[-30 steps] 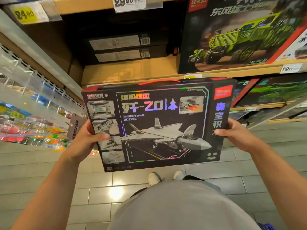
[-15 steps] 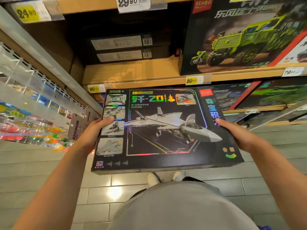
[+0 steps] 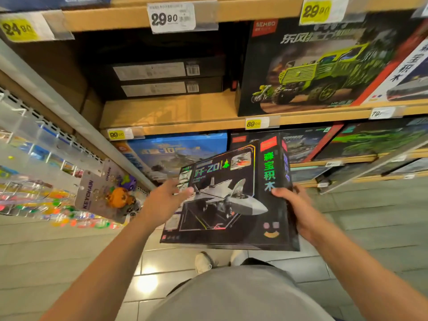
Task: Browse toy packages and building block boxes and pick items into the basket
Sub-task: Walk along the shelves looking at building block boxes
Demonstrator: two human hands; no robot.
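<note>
I hold a black building block box with a grey jet fighter [image 3: 228,200] on its front, low in front of the lower shelf and tilted with its far end toward the shelf. My left hand [image 3: 165,200] grips its left edge, thumb on the front. My right hand [image 3: 297,209] grips its right side, thumb on the front near the green lettering. No basket is in view.
A green truck box [image 3: 319,66] stands on the middle shelf, with flat black boxes [image 3: 162,79] to its left. A blue box [image 3: 171,154] and more boxes fill the lower shelf. Keychain cards [image 3: 106,193] hang on the left rack. My shoes [image 3: 203,262] stand on grey floor tiles.
The box has gone from upright and facing me to tilted flat, then forward and right toward the lower shelf. Both hands kept hold and moved with it.
</note>
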